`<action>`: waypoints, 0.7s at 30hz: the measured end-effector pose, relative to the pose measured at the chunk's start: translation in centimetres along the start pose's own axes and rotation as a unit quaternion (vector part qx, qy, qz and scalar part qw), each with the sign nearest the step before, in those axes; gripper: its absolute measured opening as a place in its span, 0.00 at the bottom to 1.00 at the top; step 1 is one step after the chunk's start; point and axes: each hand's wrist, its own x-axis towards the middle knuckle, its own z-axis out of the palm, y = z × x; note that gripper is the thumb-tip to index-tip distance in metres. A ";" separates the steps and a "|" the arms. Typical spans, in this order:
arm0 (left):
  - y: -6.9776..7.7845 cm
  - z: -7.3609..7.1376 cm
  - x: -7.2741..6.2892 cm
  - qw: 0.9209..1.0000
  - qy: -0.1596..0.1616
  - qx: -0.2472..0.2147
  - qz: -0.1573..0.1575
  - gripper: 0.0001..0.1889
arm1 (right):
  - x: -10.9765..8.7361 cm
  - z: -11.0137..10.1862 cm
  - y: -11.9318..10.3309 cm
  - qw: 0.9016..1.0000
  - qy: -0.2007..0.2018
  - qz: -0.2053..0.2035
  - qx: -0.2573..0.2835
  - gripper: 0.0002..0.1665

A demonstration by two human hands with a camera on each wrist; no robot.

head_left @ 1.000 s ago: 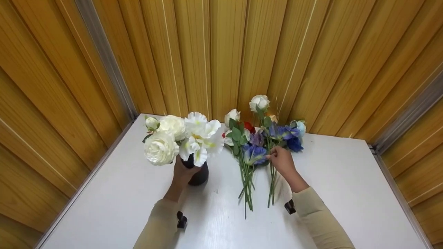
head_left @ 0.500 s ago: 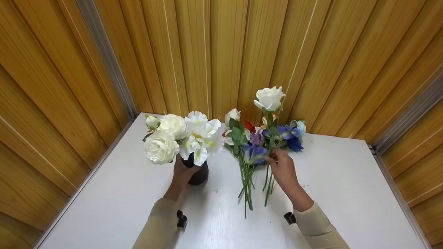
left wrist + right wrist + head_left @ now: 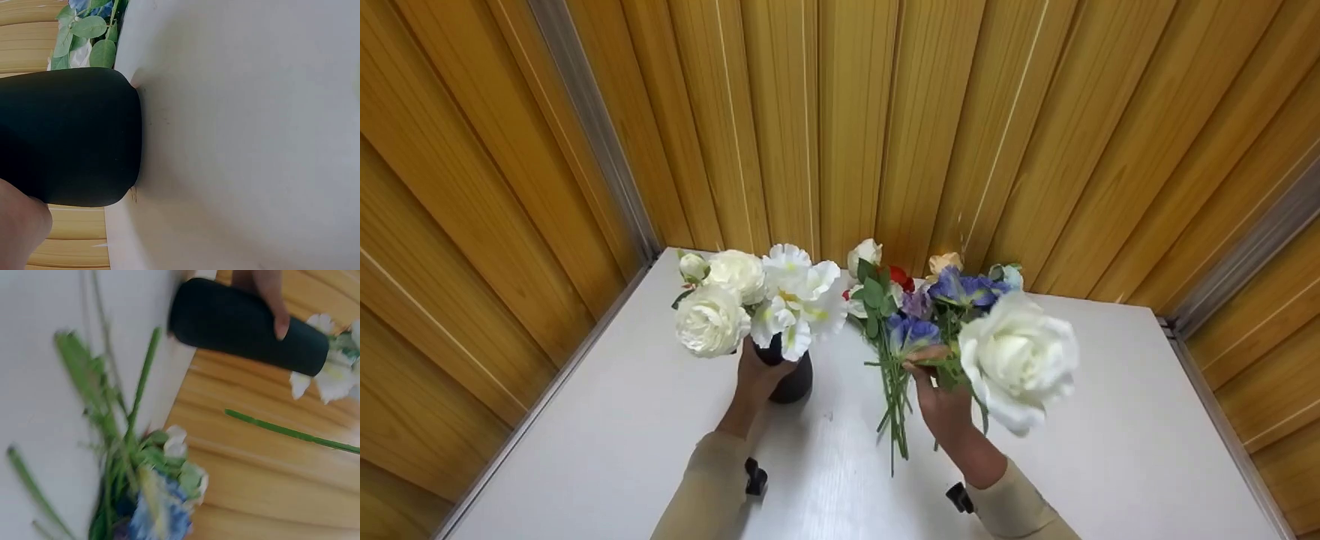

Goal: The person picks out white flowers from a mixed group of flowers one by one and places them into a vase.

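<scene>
My left hand (image 3: 759, 373) grips a black vase (image 3: 793, 381) below its mouth; the vase stands on the white table, as the left wrist view shows its dark base (image 3: 73, 138) there. Two large white blooms, a bud and a white iris (image 3: 797, 300) fill it. With my right hand (image 3: 949, 405) I hold a white rose (image 3: 1021, 356) by its stem, the head tilted up toward the head camera and to the right. One green stem (image 3: 292, 433) points toward the vase in the right wrist view. Behind the right hand lie blue irises (image 3: 913, 332).
A pile of cut flowers lies at the table's back: a pale rose (image 3: 865, 255), a red bloom (image 3: 900, 278), a peach one (image 3: 945, 262) and blue irises. Their green stems (image 3: 894, 420) point toward the front. A wood-panelled wall (image 3: 847, 127) rises behind the table (image 3: 607, 420).
My right hand has drawn the white rose out of the pile and toward me, its head tipping from upright to the right. The left hand and vase have stayed in place.
</scene>
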 end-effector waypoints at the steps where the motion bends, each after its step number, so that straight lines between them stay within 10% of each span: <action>1: 0.0 0.0 0.0 1.000 0.001 -0.001 -0.001 0.53 | 0.0 0.6 -0.3 0.999 0.008 -0.013 0.041 0.09; 8: 0.3 0.1 0.0 1.000 -0.004 -0.013 -0.027 0.52 | 1.5 5.0 -4.1 0.979 0.020 -0.123 0.161 0.07; 21: 0.1 0.2 -0.1 1.000 0.007 0.009 -0.015 0.53 | 4.0 10.4 -5.6 0.964 0.063 -0.160 0.205 0.04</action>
